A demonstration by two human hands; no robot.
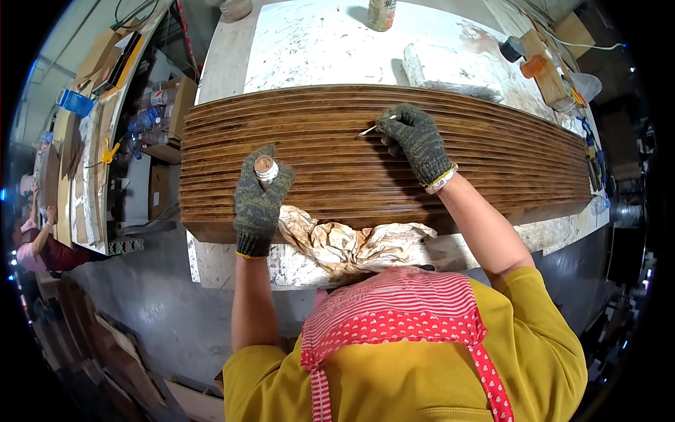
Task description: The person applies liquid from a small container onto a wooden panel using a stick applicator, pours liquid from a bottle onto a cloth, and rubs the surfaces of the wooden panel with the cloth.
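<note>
A long, dark brown grooved wooden panel (316,169) lies across the table in front of me. My left hand (259,207), in a dark green knit glove, is closed around a small white bottle (266,170) with a brown top or contents; I cannot tell which. It is over the panel's near left part. My right hand (415,144), gloved alike, pinches a thin white cotton swab (366,131) above the middle grooves. Whether its tip touches the wood is unclear. A crumpled, brown-stained cloth or paper (344,243) lies along the panel's near edge, between my forearms.
On the stained white tabletop (309,42) behind the panel stand a can (381,15) and a plastic-wrapped bundle (450,70). A black cup (512,48) and an orange container (533,66) are at the far right. Another person (43,243) is at a bench on the left.
</note>
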